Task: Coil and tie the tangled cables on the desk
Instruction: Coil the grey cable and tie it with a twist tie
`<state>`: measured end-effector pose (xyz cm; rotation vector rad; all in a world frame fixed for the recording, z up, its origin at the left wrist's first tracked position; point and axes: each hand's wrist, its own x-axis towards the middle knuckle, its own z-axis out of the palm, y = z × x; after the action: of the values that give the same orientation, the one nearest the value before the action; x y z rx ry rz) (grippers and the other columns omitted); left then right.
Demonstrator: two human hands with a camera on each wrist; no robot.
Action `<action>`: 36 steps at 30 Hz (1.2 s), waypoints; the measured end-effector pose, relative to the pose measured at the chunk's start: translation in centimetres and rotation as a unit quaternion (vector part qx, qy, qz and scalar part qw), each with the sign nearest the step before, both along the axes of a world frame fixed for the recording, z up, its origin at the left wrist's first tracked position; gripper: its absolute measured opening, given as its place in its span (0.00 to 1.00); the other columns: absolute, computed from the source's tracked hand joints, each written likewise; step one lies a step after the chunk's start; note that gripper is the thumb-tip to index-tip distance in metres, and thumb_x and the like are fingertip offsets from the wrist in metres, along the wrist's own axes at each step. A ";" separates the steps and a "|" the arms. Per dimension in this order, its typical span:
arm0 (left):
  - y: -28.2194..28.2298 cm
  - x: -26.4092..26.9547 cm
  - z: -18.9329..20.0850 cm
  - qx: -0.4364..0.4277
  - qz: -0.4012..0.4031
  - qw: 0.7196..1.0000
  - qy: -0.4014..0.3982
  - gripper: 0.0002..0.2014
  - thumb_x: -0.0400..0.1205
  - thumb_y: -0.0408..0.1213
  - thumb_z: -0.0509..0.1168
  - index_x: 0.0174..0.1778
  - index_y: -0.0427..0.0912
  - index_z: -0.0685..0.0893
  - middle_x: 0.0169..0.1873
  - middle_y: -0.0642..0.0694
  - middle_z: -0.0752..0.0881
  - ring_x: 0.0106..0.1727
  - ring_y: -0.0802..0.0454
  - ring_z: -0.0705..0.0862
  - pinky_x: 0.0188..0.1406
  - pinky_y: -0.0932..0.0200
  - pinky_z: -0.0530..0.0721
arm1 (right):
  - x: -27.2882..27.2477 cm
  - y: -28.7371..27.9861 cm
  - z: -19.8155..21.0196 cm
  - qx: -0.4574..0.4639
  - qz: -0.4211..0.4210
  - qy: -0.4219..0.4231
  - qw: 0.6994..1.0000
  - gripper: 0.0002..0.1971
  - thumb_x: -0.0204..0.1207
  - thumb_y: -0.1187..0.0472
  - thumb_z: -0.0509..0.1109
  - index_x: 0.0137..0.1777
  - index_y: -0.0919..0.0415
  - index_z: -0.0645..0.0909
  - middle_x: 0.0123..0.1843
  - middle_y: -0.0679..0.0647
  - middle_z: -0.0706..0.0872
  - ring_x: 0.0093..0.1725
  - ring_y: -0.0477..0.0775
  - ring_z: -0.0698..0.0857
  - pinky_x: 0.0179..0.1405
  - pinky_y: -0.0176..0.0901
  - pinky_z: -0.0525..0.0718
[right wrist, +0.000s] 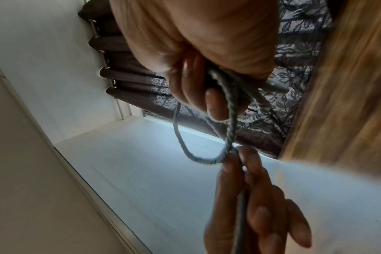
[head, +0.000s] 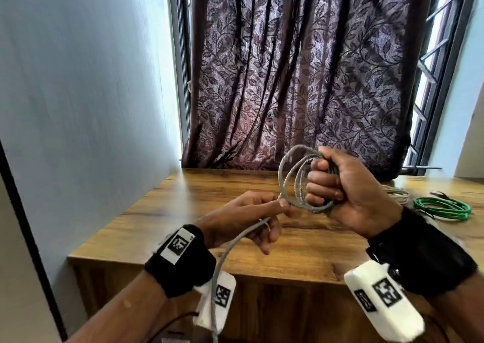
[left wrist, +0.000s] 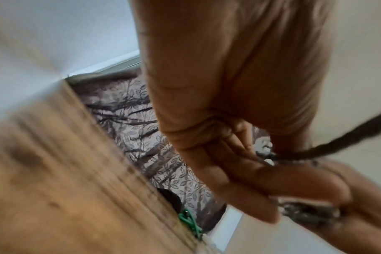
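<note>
Grey cable [head: 288, 182] being coiled: right hand [head: 348, 193] is clamping the loops, left hand [head: 251, 219] is pinching the tail; loops should match.

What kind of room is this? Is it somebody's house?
Probably a room at home: a wooden desk stands against a window hung with a leafy purple curtain, beside a plain pale wall.

Grey braided cable [head: 293, 185] with darker flecks, green cable [head: 442, 209] and off-white cable [head: 396, 193] on brown wood-grain desk [head: 183, 211], dark purple-brown curtain [head: 301, 67] with leaf-vine pattern, pale blue-white wall [head: 78, 80], black wristbands [head: 180, 261] with black-and-white square markers.
</note>
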<state>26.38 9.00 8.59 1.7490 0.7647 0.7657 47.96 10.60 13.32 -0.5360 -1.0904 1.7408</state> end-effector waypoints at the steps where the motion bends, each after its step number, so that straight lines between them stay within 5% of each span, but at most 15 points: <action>1: 0.2 -0.3 -0.4 0.008 0.002 1.000 0.009 0.13 0.91 0.45 0.64 0.57 0.38 0.85 0.31 0.42 0.86 0.25 0.50 0.84 0.33 0.54 0.87 | 0.1 0.0 -0.3 0.003 0.006 -0.029 1.000 0.21 0.90 0.45 0.58 0.34 0.52 0.69 0.17 0.44 0.58 0.13 0.44 0.57 0.20 0.41 0.61; 4: 1.1 -0.2 -1.5 0.123 0.086 0.985 0.088 0.12 0.90 0.41 0.67 0.42 0.41 0.86 0.26 0.46 0.85 0.22 0.54 0.83 0.27 0.57 0.84 | 0.3 -0.3 -0.8 0.002 0.064 -0.068 0.996 0.22 0.89 0.44 0.60 0.33 0.52 0.68 0.16 0.44 0.57 0.13 0.44 0.56 0.23 0.43 0.53; 6: 2.1 -0.1 -1.9 0.288 0.195 0.921 0.177 0.17 0.87 0.48 0.70 0.32 0.49 0.82 0.23 0.54 0.81 0.22 0.60 0.77 0.24 0.57 0.79 | 0.5 -0.7 -0.7 0.012 0.107 -0.079 0.991 0.22 0.88 0.44 0.60 0.33 0.53 0.68 0.16 0.44 0.56 0.13 0.45 0.53 0.23 0.44 0.51; 8: 2.6 0.0 -2.2 0.379 0.275 0.856 0.220 0.26 0.85 0.61 0.66 0.28 0.47 0.76 0.22 0.51 0.77 0.24 0.55 0.72 0.25 0.50 0.76 | 0.7 -1.0 -0.4 0.027 0.147 -0.093 0.984 0.22 0.88 0.44 0.59 0.33 0.53 0.67 0.16 0.45 0.54 0.15 0.47 0.50 0.23 0.45 0.51; 10: 2.8 0.1 -2.5 0.406 0.319 0.834 0.197 0.32 0.82 0.69 0.59 0.28 0.42 0.74 0.23 0.45 0.77 0.26 0.48 0.72 0.28 0.44 0.76 | 1.0 -1.1 -0.2 0.028 0.184 -0.107 0.977 0.23 0.89 0.43 0.58 0.33 0.54 0.68 0.17 0.46 0.53 0.15 0.48 0.49 0.22 0.44 0.52; 14: 3.2 0.5 -3.1 0.409 0.341 0.832 0.156 0.31 0.81 0.68 0.61 0.26 0.44 0.72 0.22 0.49 0.73 0.25 0.55 0.68 0.28 0.50 0.72 | 1.3 -0.9 0.1 0.027 0.182 -0.125 0.975 0.24 0.89 0.43 0.57 0.32 0.55 0.68 0.15 0.45 0.58 0.16 0.48 0.48 0.22 0.44 0.53; 19: 2.2 2.2 -4.9 0.336 0.274 0.884 0.173 0.16 0.88 0.54 0.67 0.41 0.48 0.87 0.27 0.51 0.88 0.25 0.56 0.86 0.29 0.46 0.88 | 0.5 0.0 -1.0 -0.002 0.108 -0.015 0.994 0.22 0.90 0.44 0.57 0.34 0.53 0.67 0.16 0.44 0.57 0.15 0.47 0.50 0.22 0.42 0.58; 21: 1.0 3.4 -5.5 0.337 0.291 0.866 0.228 0.16 0.88 0.59 0.62 0.47 0.51 0.86 0.29 0.52 0.87 0.27 0.56 0.85 0.31 0.49 0.87 | -0.1 0.6 -1.8 -0.035 0.065 0.049 0.996 0.22 0.90 0.44 0.58 0.35 0.53 0.69 0.17 0.44 0.60 0.14 0.45 0.55 0.23 0.40 0.63; 25: -0.9 4.6 -7.9 0.397 0.338 0.777 0.352 0.14 0.94 0.56 0.48 0.59 0.55 0.75 0.32 0.54 0.79 0.28 0.58 0.75 0.29 0.58 0.76 | -1.1 1.6 -2.4 -0.070 -0.041 0.172 0.982 0.23 0.91 0.42 0.56 0.36 0.52 0.72 0.23 0.44 0.61 0.20 0.44 0.60 0.30 0.40 0.68; 31: -2.3 4.5 -9.5 0.384 0.362 0.788 0.316 0.12 0.94 0.58 0.44 0.64 0.59 0.68 0.32 0.53 0.84 0.31 0.54 0.83 0.34 0.50 0.86 | -2.0 2.7 -2.4 -0.015 -0.116 0.251 0.961 0.17 0.92 0.49 0.53 0.41 0.53 0.69 0.33 0.50 0.73 0.32 0.49 0.72 0.45 0.45 0.71; 36: -3.0 4.8 -8.7 0.388 0.295 0.816 0.313 0.16 0.94 0.53 0.51 0.77 0.59 0.67 0.36 0.50 0.87 0.35 0.48 0.85 0.38 0.43 0.86 | -3.5 3.0 -2.8 0.056 -0.174 0.204 0.962 0.14 0.93 0.54 0.53 0.43 0.54 0.68 0.31 0.51 0.74 0.31 0.49 0.73 0.36 0.42 0.73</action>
<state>31.16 5.97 -0.10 2.6050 1.6672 1.0026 44.47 13.61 10.51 -0.2613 -0.7433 1.3903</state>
